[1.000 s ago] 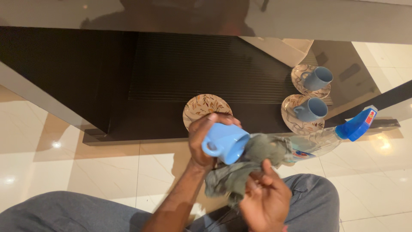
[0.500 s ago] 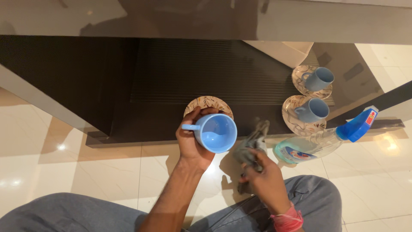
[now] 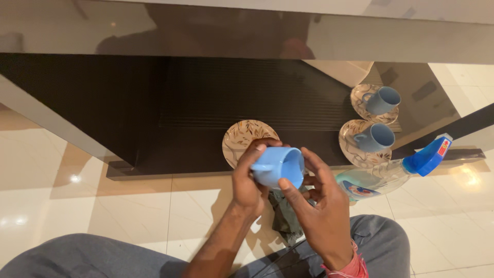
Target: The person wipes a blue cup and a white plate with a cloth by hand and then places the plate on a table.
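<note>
Dark shelf [image 3: 206, 103] with saucers [image 3: 242, 136]
</note>
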